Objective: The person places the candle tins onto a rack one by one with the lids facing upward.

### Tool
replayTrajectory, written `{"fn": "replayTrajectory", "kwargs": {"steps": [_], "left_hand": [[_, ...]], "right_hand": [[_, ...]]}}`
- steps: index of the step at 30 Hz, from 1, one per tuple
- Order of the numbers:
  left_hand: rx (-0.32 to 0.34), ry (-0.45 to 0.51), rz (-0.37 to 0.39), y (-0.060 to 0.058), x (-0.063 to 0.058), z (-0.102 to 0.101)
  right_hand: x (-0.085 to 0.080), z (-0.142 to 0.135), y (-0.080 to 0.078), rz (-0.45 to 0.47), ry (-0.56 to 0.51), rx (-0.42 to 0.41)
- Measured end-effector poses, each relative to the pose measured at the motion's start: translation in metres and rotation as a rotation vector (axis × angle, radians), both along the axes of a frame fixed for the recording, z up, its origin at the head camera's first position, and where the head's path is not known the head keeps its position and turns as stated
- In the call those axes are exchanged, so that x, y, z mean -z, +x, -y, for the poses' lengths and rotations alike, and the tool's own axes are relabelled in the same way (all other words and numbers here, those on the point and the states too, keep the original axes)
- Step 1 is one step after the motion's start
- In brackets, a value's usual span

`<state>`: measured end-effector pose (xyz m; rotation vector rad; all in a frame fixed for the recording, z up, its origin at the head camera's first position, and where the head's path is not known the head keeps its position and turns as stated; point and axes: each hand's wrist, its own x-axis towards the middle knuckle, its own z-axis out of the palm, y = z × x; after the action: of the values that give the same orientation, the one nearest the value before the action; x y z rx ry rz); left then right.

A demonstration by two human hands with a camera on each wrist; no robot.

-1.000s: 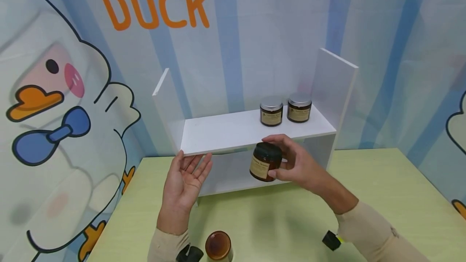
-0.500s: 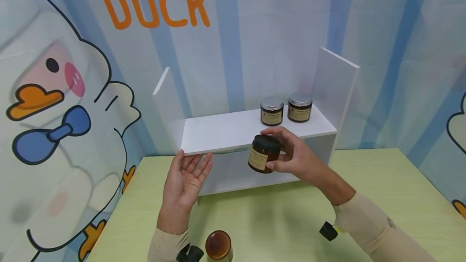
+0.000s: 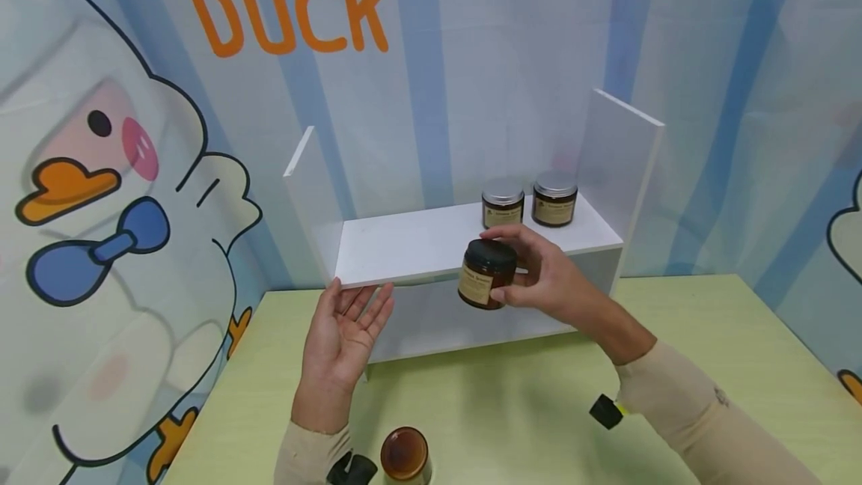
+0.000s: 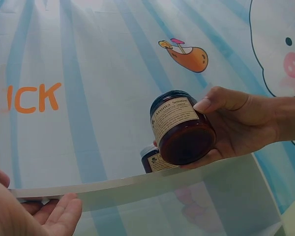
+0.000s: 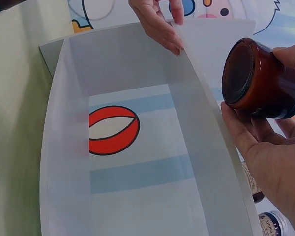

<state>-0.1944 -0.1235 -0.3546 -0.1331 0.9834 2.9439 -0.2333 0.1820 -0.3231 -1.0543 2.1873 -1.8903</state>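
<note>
A brown glass jar (image 3: 486, 275) with a black lid and a cream label is gripped by my right hand (image 3: 548, 283), thumb and fingers round its side. It hovers in front of the upper board of a white shelf (image 3: 404, 244), tilted a little. In the left wrist view the jar (image 4: 182, 128) shows its label and dark base. My left hand (image 3: 343, 339) is palm up, fingers extended, touching the front left edge of that board from below. Two silver-lidded jars stand on the right part of the board, a left one (image 3: 502, 204) and a right one (image 3: 554, 200).
Another brown jar (image 3: 405, 456) stands on the pale green table (image 3: 512, 425) by my left wrist. Upright side panels, left (image 3: 313, 200) and right (image 3: 616, 163), bound the shelf. Behind it hangs a striped curtain (image 3: 471, 81) with cartoon prints.
My right hand has raised the jar from below the upper board's front edge to about its level, slightly leftward. My left hand has stayed in place.
</note>
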Motion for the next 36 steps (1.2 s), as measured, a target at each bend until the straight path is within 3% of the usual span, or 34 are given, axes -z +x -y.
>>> {"fn": "replayTrajectory", "kwargs": {"steps": [16, 36], "left_hand": [[-0.007, -0.001, 0.01, 0.0, -0.001, -0.001], [0.003, -0.003, 0.01, 0.0, 0.0, 0.001]], "right_hand": [[-0.01, 0.0, -0.011, -0.039, 0.012, -0.032], [-0.021, 0.002, -0.02, -0.068, 0.074, 0.003]]}}
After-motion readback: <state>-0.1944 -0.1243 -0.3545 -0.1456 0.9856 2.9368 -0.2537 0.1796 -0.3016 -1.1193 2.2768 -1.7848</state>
